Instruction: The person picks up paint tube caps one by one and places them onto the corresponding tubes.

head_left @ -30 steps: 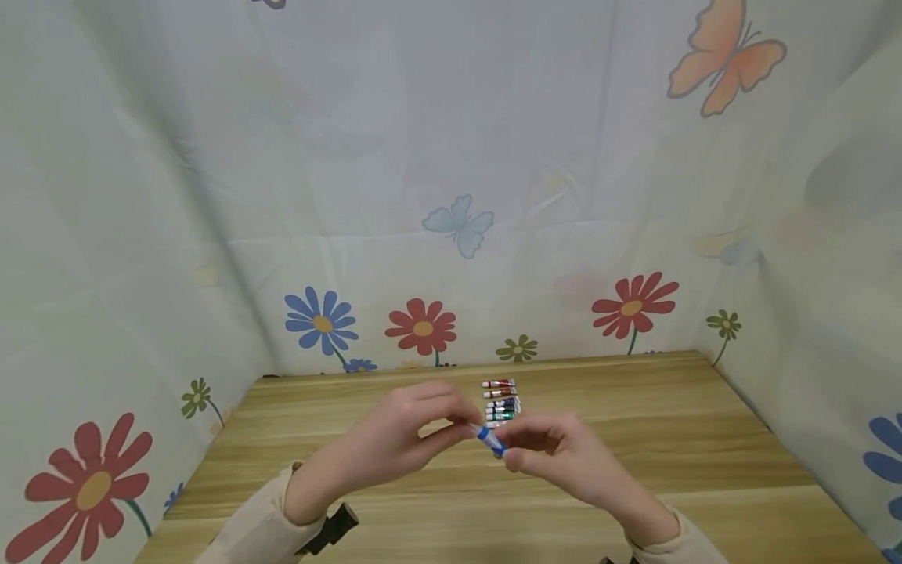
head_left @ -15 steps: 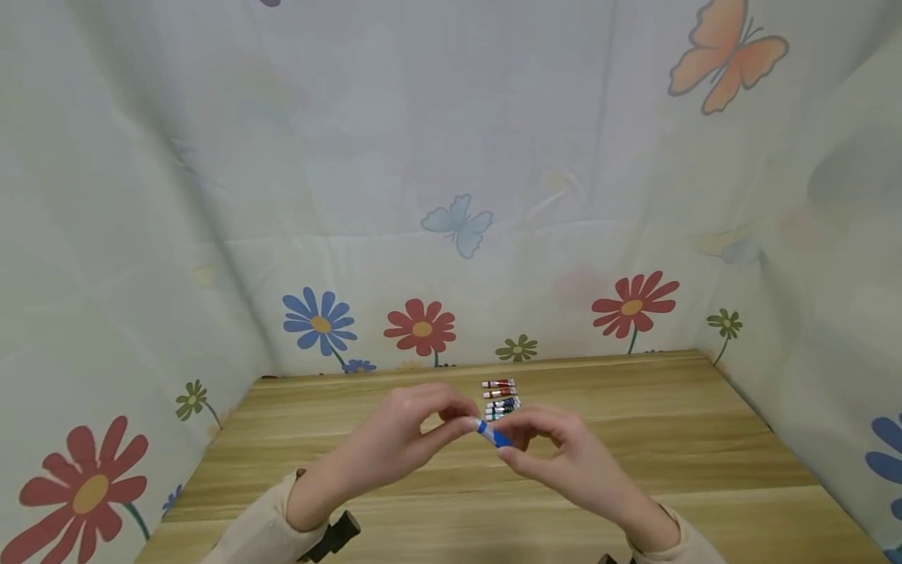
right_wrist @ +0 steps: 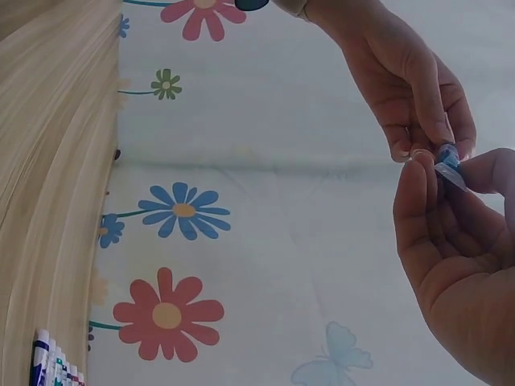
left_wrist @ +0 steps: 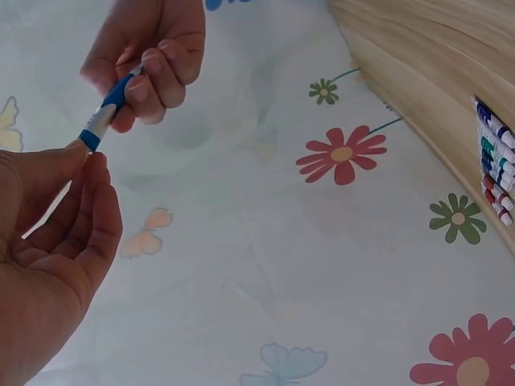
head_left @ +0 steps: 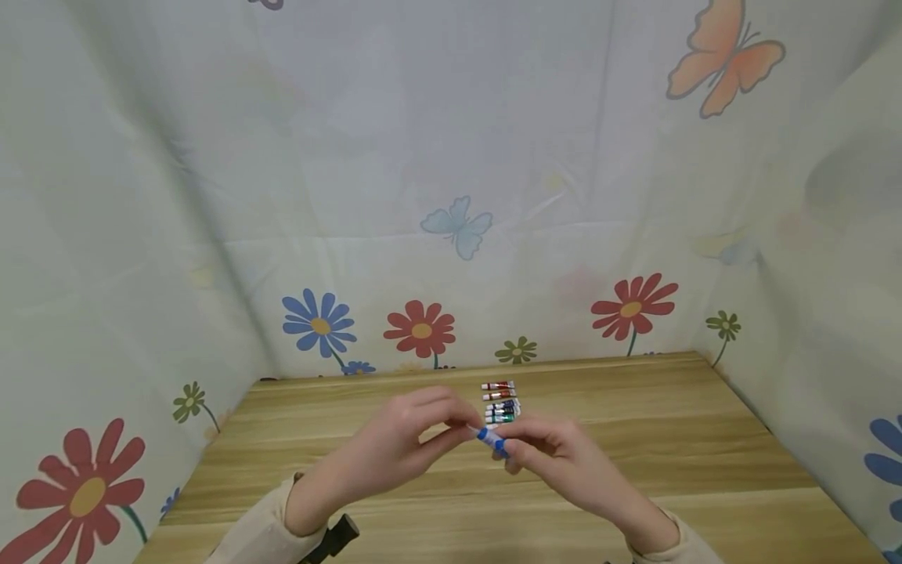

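Observation:
Above the middle of the table, both hands hold one small blue-and-white paint tube (head_left: 492,441) between them. It slants, with its cap end toward the left hand. My left hand (head_left: 421,429) pinches that cap end between thumb and fingertips, which mostly hide the cap. At the other end, my right hand (head_left: 557,454) grips the tube's tail with thumb and curled fingers. In the left wrist view the blue tube (left_wrist: 105,115) bridges the two hands. The right wrist view shows the flat clear-looking tail of the tube (right_wrist: 451,173) between the right hand's fingers.
Behind the hands, several paint tubes (head_left: 499,395) lie in a column on the wooden table (head_left: 634,439), red ones farthest back, then dark blue and green. A white curtain (head_left: 366,157) with flowers and butterflies surrounds the table on the back and sides.
My right thumb and fingers have shifted on the tube, and the tube has turned, showing more white than half a second ago. The left hand stays at the cap end.

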{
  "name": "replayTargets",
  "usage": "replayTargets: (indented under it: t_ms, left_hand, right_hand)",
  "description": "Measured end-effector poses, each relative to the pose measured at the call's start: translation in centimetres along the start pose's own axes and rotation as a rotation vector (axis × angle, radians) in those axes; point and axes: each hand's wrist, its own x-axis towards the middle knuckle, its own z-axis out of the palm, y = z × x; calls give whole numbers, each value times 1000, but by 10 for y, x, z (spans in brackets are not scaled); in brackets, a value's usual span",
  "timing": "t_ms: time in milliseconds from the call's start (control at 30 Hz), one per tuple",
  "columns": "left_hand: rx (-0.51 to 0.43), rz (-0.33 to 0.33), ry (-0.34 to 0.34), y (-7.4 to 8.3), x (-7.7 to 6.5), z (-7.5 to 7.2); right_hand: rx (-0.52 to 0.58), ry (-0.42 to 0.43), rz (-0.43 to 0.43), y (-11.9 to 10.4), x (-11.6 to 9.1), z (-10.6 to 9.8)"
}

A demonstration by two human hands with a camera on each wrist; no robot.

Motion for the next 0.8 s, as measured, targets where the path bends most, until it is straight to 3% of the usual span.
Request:
replayTargets:
  t_ms: [167, 367, 467, 667, 800]
  left_hand:
    - [-3, 6, 2, 0, -1, 0]
    - [-34, -75, 16, -2, -2, -1]
    - [-18, -119, 43, -3, -1, -2]
    - [-19, -205, 78, -3, -2, -5]
    - [-32, -217, 70, -3, -3, -5]
  right_hand:
    - [25, -10, 73, -1, 1, 1]
    - [7, 30, 99, -2, 1, 4]
    - [-64, 82, 28, 0, 0, 6]
    - [-305, 221, -248, 6, -2, 10]
    - [-386, 250, -307, 7, -2, 12]
